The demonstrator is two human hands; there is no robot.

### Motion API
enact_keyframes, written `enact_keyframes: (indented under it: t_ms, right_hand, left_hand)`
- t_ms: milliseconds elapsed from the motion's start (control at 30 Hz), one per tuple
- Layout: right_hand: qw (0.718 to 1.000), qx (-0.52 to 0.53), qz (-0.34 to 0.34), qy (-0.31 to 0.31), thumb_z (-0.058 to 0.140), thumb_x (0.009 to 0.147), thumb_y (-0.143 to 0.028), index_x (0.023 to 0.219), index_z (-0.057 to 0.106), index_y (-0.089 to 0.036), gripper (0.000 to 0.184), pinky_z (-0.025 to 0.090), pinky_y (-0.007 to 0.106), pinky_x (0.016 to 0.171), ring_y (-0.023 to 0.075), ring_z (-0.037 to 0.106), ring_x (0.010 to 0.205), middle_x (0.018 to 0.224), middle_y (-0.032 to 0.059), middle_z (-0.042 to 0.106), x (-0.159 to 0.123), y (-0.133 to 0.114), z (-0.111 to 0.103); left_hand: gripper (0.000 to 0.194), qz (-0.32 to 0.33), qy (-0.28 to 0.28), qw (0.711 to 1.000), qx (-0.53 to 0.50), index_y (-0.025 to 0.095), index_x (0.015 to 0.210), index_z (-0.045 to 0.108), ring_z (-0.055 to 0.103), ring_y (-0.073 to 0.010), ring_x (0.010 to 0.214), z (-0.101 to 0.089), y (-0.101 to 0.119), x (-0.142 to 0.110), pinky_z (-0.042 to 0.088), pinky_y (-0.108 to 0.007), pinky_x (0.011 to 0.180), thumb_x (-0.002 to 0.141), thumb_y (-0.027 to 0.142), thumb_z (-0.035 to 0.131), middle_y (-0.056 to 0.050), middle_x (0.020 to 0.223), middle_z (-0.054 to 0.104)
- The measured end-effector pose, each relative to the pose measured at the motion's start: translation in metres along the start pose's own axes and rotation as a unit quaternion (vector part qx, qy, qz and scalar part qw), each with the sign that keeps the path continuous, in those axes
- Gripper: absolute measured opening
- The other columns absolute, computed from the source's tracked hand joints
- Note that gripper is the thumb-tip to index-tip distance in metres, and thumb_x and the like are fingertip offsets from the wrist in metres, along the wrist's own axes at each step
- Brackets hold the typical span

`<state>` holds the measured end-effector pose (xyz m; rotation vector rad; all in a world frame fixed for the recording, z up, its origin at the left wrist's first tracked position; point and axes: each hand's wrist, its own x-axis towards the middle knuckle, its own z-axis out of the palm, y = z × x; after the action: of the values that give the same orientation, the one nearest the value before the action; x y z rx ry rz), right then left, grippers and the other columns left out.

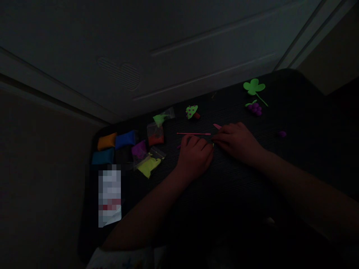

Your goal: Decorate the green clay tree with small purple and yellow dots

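My left hand (195, 155) is curled on the dark table, its fingers bent and closed. A tiny bit of yellow clay (213, 145) peeks out at its fingertips, mostly hidden. Close against it, my right hand (237, 140) has its fingers pressed together, tips down beside the yellow bit; what they pinch is hidden. A pink modelling knife (217, 126) sticks out beyond the right fingers. Just past my left hand lies a thin pink modelling tool (193, 133). The end of another purple-pink stick (178, 147) shows beside the left hand.
Bags of clay lie left: yellow (149, 166), purple (139, 149), red-orange (156, 139), green (159, 119), blue (125, 139), orange (107, 142), teal (103, 156). Clay mushroom (192, 111), grapes (255, 109), clover (254, 87) and purple lump (282, 134) stand behind and right. White packet (112, 216) lies front left.
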<state>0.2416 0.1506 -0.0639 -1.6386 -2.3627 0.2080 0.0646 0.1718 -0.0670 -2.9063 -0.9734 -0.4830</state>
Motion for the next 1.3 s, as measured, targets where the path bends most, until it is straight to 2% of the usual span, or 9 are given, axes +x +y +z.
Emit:
enact_keyframes:
  t_ms: [300, 467, 700, 967, 1300]
  right_hand:
    - [1.000, 0.007, -0.004, 0.010, 0.042, 0.084, -0.022, 0.089, 0.059, -0.019, 0.019, 0.027, 0.032, 0.074, 0.0197, 0.050, 0.088, 0.098, 0.0053, 0.059, 0.002, -0.003, 0.001]
    - [0.998, 0.033, 0.027, 0.051, 0.041, 0.083, -0.023, 0.091, 0.055, -0.015, 0.018, 0.030, 0.031, 0.074, 0.0182, 0.052, 0.085, 0.093, 0.0065, 0.060, 0.004, 0.004, -0.002]
    - [0.990, 0.070, 0.050, 0.108, 0.046, 0.080, -0.023, 0.089, 0.057, -0.016, 0.016, 0.036, 0.027, 0.072, 0.0166, 0.053, 0.081, 0.086, 0.0052, 0.061, 0.001, 0.006, -0.008]
    - [0.986, 0.098, 0.038, 0.132, 0.048, 0.079, -0.020, 0.094, 0.056, -0.016, 0.018, 0.038, 0.027, 0.075, 0.0157, 0.053, 0.083, 0.090, 0.0048, 0.060, 0.001, 0.005, -0.008]
    - [0.982, 0.126, 0.032, 0.134, 0.048, 0.079, -0.019, 0.094, 0.054, -0.015, 0.017, 0.040, 0.027, 0.073, 0.0146, 0.053, 0.080, 0.087, 0.0054, 0.058, 0.001, 0.004, -0.008]
  left_hand:
    - [0.020, -0.015, 0.001, 1.000, -0.003, 0.019, 0.078, 0.061, 0.048, -0.0196, 0.082, 0.001, 0.001, 0.001, 0.031, -0.042, 0.084, 0.082, 0.027, 0.044, -0.003, 0.078, 0.061]
    - [0.019, -0.016, -0.007, 1.000, -0.012, 0.021, 0.083, 0.063, 0.049, -0.0192, 0.082, 0.000, 0.001, 0.002, 0.032, -0.042, 0.082, 0.081, 0.027, 0.045, -0.003, 0.078, 0.060]
    - [0.019, -0.022, -0.012, 0.999, -0.021, 0.021, 0.082, 0.063, 0.049, -0.0201, 0.084, 0.000, 0.000, 0.004, 0.031, -0.043, 0.082, 0.081, 0.027, 0.045, -0.004, 0.080, 0.061]
    - [0.022, -0.033, -0.020, 0.999, -0.033, 0.020, 0.084, 0.062, 0.048, -0.0218, 0.087, -0.001, 0.000, 0.005, 0.031, -0.043, 0.084, 0.082, 0.031, 0.043, -0.004, 0.084, 0.062]
    - [0.020, -0.048, -0.030, 0.997, -0.052, 0.021, 0.083, 0.062, 0.048, -0.0206, 0.090, 0.002, -0.001, 0.009, 0.032, -0.041, 0.082, 0.082, 0.030, 0.044, -0.003, 0.085, 0.062]
